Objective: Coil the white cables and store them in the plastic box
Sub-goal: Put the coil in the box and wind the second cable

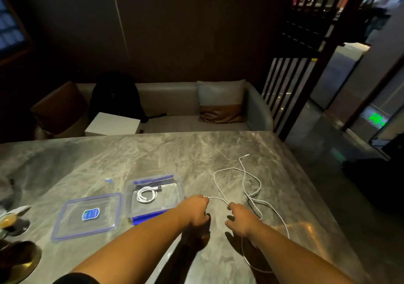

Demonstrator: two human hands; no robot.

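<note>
— Forearms first: hands?
— Left hand (195, 209) and right hand (242, 220) each pinch the loose white cable (217, 198), sprawled on the grey marble table (153, 152) right of the plastic box (131, 196).
— Room?
— Dim, sofa (170, 100) behind; left-edge objects (11, 220) cut off.

The counter (153, 152) is grey stone veined with pale, cloudy streaks. The loose cable (251, 174) on it is white, as is the coiled cable (147, 194) in the clear plastic box (179, 187), whose clips (153, 180) are bright blue. The clear lid (72, 224) has a blue rim and a blue-and-white label (90, 214). The sofa (170, 100) is pale grey; its cushion (222, 102) is grey above, brown below. The backpack (115, 96) is black.
</note>
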